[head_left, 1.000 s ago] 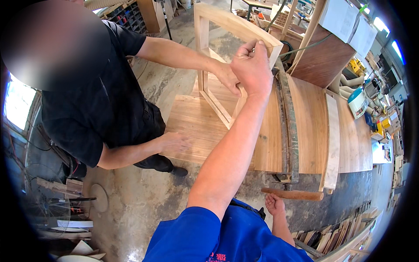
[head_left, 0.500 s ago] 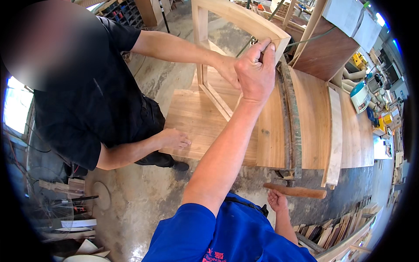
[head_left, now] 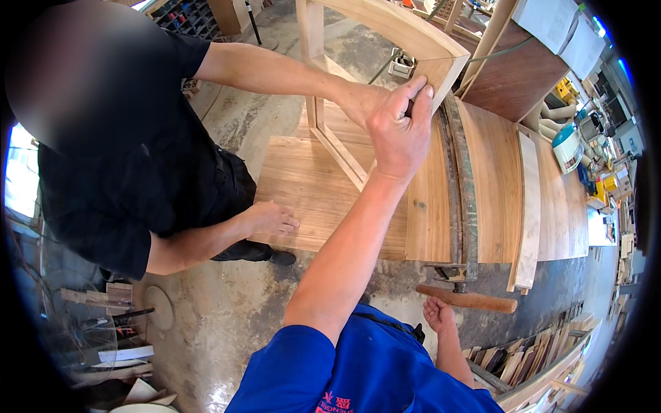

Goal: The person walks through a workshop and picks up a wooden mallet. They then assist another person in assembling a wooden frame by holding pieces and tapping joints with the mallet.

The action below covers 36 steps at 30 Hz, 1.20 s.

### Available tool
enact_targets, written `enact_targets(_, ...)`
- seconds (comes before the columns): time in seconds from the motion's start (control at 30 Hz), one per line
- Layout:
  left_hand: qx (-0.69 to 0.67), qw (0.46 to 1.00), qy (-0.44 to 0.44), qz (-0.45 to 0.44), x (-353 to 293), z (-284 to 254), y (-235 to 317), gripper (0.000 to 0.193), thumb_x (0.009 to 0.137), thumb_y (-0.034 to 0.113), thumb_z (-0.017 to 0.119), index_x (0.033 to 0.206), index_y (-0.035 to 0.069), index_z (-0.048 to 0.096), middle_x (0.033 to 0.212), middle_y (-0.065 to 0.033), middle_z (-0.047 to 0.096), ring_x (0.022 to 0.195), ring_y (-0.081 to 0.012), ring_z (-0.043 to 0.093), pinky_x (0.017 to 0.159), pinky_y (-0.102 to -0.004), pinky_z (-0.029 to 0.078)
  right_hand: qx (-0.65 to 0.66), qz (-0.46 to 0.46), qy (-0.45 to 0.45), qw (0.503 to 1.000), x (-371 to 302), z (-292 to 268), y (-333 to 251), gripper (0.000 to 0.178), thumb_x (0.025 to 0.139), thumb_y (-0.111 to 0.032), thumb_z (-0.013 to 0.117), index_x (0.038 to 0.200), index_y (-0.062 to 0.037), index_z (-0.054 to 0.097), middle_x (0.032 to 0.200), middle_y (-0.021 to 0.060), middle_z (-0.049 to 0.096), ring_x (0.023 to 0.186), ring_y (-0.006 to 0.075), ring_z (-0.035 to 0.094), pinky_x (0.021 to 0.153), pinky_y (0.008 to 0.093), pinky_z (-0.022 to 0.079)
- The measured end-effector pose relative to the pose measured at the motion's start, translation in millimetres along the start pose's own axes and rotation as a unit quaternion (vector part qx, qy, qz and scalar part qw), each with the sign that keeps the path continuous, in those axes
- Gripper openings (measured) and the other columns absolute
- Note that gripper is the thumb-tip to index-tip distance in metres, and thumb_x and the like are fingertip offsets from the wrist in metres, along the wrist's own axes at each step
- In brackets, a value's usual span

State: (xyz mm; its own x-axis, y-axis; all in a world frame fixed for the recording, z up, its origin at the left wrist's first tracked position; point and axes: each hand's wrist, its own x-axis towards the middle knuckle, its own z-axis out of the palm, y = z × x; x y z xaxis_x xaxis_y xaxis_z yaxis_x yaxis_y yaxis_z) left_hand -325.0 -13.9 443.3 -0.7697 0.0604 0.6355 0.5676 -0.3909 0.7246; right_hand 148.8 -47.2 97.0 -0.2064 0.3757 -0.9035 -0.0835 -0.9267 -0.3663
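Note:
My left hand (head_left: 401,131) is closed on the near corner of a pale wooden frame (head_left: 385,27) with a curved rail, thumb and forefinger pressed against the wood. The frame stands raised over a wide wooden panel (head_left: 310,186). Below the panel edge, my right hand (head_left: 439,315) has its fingers curled with nothing seen in them. It is just under the wooden handle (head_left: 468,299) of a long metal bar clamp (head_left: 468,199) lying across the panels. A co-worker's one hand reaches behind my left hand, its fingers hidden; their other hand (head_left: 275,218) rests on the panel.
The co-worker (head_left: 131,186) in black stands at the left. A pale wooden strip (head_left: 529,213) lies over the panels at the right. Offcuts (head_left: 530,358) fill a rack at lower right. A brown board (head_left: 516,76) stands upright behind, with tools (head_left: 568,148) beyond.
The frame's near corner has shifted slightly right, and its curved rail now shows more of its underside. The co-worker's head and body have moved a little. My right hand stays beside the handle.

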Motion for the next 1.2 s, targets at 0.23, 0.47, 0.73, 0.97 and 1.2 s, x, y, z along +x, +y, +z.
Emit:
enact_targets(0.23, 0.028, 0.999, -0.014, -0.009, -13.0, -13.3, -9.8, 0.015, 0.086, 0.011, 0.074, 0.098, 0.002, 0.074, 0.065, -0.0017, 0.065, 0.059, -0.0043, 0.055, 0.053, -0.0218, 0.043, -0.007, -0.001, 0.021, 1.0, -7.2, 5.9, -0.2, 0.018, 0.097, -0.024, 0.053, 0.105, -0.011, 0.062, 0.099, 0.0052, 0.07, 0.093, 0.0238, 0.065, 0.081, 0.0379, 0.051)
enact_targets(0.47, 0.021, 0.999, -0.01, -0.035, -20.7, -21.2, -17.1, 0.015, 0.086, 0.008, 0.072, 0.099, 0.0, 0.074, 0.073, -0.0058, 0.069, 0.065, -0.0054, 0.058, 0.059, -0.0228, 0.047, 0.003, -0.024, 0.016, 1.0, -4.5, 7.1, -0.1, 0.019, 0.095, -0.024, 0.056, 0.109, -0.0106, 0.061, 0.113, 0.0079, 0.066, 0.1, 0.0264, 0.061, 0.08, 0.0371, 0.05)
enact_targets(0.73, 0.045, 0.994, -0.08, -0.061, -41.3, -36.1, 6.9, 0.016, 0.088, 0.008, 0.067, 0.102, 0.0, 0.071, 0.075, -0.0123, 0.068, 0.062, -0.0107, 0.059, 0.057, -0.0272, 0.048, 0.208, -0.033, -0.064, 0.975, 14.1, -5.4, 9.8, 0.051, 0.093, -0.031, 0.057, 0.132, 0.0008, 0.046, 0.122, 0.0136, 0.062, 0.101, 0.0301, 0.062, 0.077, 0.0362, 0.056)
enact_targets(0.97, 0.149, 0.916, -0.371, -0.021, -175.8, -129.9, -15.1, 0.02, 0.089, 0.017, 0.066, 0.104, 0.004, 0.069, 0.081, -0.0175, 0.068, 0.07, -0.0327, 0.067, 0.062, -0.0404, 0.052, 0.403, 0.029, -0.115, 0.908, -9.3, 22.2, -16.4, 0.074, 0.083, -0.056, 0.06, 0.126, 0.0027, 0.047, 0.11, 0.021, 0.061, 0.094, 0.0337, 0.066, 0.072, 0.0398, 0.062)
enact_targets(1.2, 0.321, 0.719, -0.611, -0.077, -252.5, -208.7, -57.0, 0.041, 0.081, 0.024, 0.07, 0.116, 0.005, 0.062, 0.121, -0.0149, 0.058, 0.113, -0.0344, 0.055, 0.093, -0.0456, 0.048, 0.238, -0.202, -0.131, 0.941, 58.6, -39.6, -46.5, 0.049, 0.084, -0.041, 0.06, 0.114, -0.0034, 0.052, 0.103, 0.0133, 0.058, 0.084, 0.0268, 0.062, 0.069, 0.0413, 0.055)
